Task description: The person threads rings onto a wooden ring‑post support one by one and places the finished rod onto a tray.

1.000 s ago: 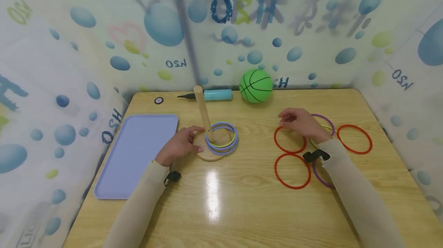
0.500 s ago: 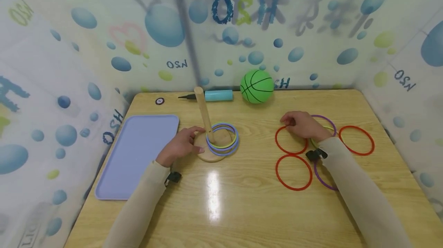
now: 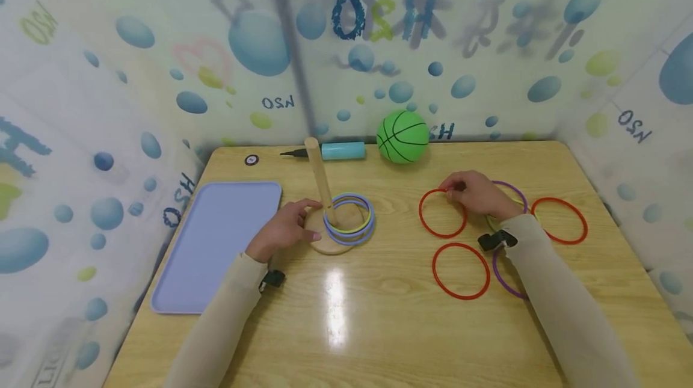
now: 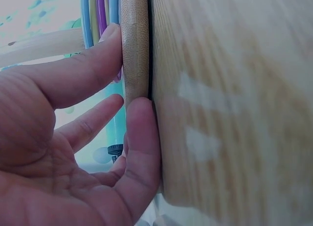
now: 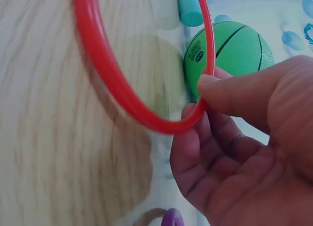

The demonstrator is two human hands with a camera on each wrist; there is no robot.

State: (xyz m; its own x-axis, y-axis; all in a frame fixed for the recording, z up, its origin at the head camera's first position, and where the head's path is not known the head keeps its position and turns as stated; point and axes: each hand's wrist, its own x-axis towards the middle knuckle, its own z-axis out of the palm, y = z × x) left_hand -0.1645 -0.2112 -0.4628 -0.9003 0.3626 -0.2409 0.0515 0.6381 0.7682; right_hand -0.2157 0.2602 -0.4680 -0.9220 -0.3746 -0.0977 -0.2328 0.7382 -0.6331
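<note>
The right hand (image 3: 476, 194) pinches the far rim of a red ring (image 3: 442, 213), thumb over fingers, its near edge on the counter (image 3: 379, 328). The left hand (image 3: 281, 228) rests with relaxed fingers against the rim of the wooden peg base (image 3: 325, 242), which carries stacked rings (image 3: 349, 219). Bare counter lies between peg base and red ring

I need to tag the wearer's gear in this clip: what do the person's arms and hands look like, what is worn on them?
Both arms wear long, plain beige sleeves to the wrist. A small black device sits at each wrist, left and right. The left hand and right hand are bare: no gloves or rings visible.
</note>
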